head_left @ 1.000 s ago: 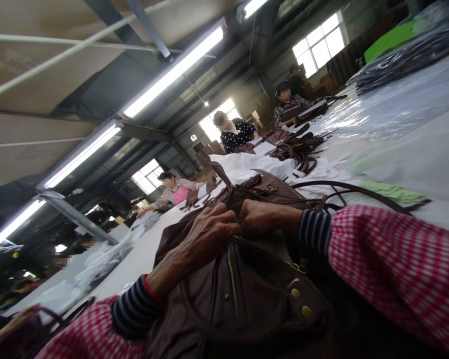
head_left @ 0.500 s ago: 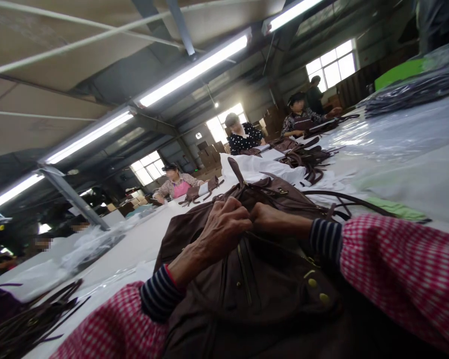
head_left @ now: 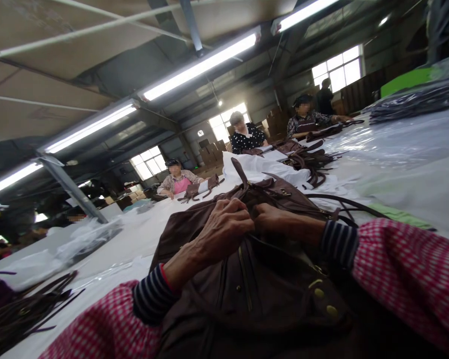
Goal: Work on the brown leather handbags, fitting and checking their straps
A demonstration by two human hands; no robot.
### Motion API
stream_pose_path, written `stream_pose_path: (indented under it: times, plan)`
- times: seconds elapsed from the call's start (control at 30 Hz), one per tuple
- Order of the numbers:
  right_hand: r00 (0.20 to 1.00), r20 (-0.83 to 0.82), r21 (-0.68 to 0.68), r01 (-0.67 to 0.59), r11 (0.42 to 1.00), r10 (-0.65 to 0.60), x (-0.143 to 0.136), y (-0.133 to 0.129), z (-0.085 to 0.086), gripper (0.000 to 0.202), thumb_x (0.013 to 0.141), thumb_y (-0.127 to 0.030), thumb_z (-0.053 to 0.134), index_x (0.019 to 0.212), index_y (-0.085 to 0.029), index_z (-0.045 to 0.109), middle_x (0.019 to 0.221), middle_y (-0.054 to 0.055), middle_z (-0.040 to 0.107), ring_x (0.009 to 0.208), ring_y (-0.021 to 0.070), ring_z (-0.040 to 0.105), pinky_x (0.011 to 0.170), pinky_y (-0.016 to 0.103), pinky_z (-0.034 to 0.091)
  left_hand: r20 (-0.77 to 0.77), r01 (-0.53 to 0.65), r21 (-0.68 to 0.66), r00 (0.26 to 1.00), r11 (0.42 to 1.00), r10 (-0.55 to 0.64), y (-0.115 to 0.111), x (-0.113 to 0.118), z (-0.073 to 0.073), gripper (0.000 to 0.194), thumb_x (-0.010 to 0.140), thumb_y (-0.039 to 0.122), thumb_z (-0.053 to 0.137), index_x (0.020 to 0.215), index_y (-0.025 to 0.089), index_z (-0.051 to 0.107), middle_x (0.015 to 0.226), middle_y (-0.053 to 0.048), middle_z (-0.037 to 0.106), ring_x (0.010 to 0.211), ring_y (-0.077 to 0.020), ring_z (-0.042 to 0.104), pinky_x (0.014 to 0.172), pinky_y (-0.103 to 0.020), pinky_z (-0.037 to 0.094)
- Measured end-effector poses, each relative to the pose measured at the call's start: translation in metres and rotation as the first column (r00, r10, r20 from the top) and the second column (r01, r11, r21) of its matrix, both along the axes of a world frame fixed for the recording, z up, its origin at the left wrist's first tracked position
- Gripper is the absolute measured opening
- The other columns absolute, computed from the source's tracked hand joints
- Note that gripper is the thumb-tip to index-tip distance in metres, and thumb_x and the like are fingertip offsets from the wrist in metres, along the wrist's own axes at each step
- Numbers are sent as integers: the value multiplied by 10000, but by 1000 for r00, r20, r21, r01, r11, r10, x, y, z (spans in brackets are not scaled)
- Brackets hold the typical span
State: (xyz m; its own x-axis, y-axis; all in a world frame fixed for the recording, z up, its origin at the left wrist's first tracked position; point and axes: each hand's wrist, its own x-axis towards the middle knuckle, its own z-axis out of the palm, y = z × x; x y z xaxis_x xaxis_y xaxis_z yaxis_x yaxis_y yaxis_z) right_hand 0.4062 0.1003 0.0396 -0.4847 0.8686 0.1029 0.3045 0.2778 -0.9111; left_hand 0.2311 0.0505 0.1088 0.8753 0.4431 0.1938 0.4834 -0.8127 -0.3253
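Our left hand (head_left: 224, 229) and right hand (head_left: 271, 219), nearly together, fingers curled at brown bag's (head_left: 262, 279) opening; grip unclear.

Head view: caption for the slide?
Left hand and right hand closed on a brown bag, co-workers beyond the white table.

Fluorescent tubes (head_left: 202, 65) glowing overhead, windows (head_left: 148, 163) shining in far wall. Cartons (head_left: 212, 153) standing stacked in background. Person in pink apron (head_left: 181, 185), person in polka-dot top (head_left: 246, 140) and person in patterned top (head_left: 296, 124) facing white table (head_left: 144, 227). White sheets (head_left: 260, 168) lying bunched near farther brown bags (head_left: 289, 146). Dark straps (head_left: 33, 309) lying heaped at lower left. Clear plastic (head_left: 90, 239) crumpling on table's left part. Pale green material (head_left: 402, 215) lying at right, dark plastic-covered stack (head_left: 419, 103) resting beyond.
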Motion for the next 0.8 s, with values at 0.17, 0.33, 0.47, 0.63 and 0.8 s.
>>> stream_pose_path:
  times: [0.17,0.33,0.47,0.63,0.8]
  plan:
    - [998,-20,220,58,974,-55,17,-11,-4,180,688,-148,576,868,-156,589,789,22,642,659,136,570,545,215,391,50,17,-73,999,997,-14,-13,-13,-11,217,929,78,536,972,237,679,995,-2,717,1160,-208,511,978,-388,344]
    - [999,-44,128,3,992,3,50,-27,-13,156,744,-178,537,892,-172,586,671,-17,618,497,126,576,488,223,396,277,87,59,956,994,-100,-24,-30,-49,188,980,149,503,996,219,677,958,-20,729,1050,-201,558,1012,-420,330]
    - [981,189,247,-96,964,49,52,-41,-5,79,755,-232,588,770,-178,644,686,-5,615,622,138,577,559,235,358,404,74,82,909,994,-101,-21,-29,-66,257,942,65,466,888,218,664,865,-6,726,1001,-190,570,1029,-435,328]
    - [862,498,312,-281,908,96,35,-47,13,107,739,-284,635,789,-190,647,731,-7,612,622,123,492,547,254,283,408,83,73,907,994,-106,-17,-25,-60,261,874,17,471,838,207,646,829,-9,711,1001,-189,576,1015,-428,365]
    - [808,529,170,-398,901,257,37,-35,19,93,734,-243,625,741,-150,627,683,-13,576,604,112,477,529,229,309,352,88,-55,934,995,-63,-21,-21,-44,251,767,-1,493,809,206,628,893,3,714,1130,-210,563,1149,-498,260]
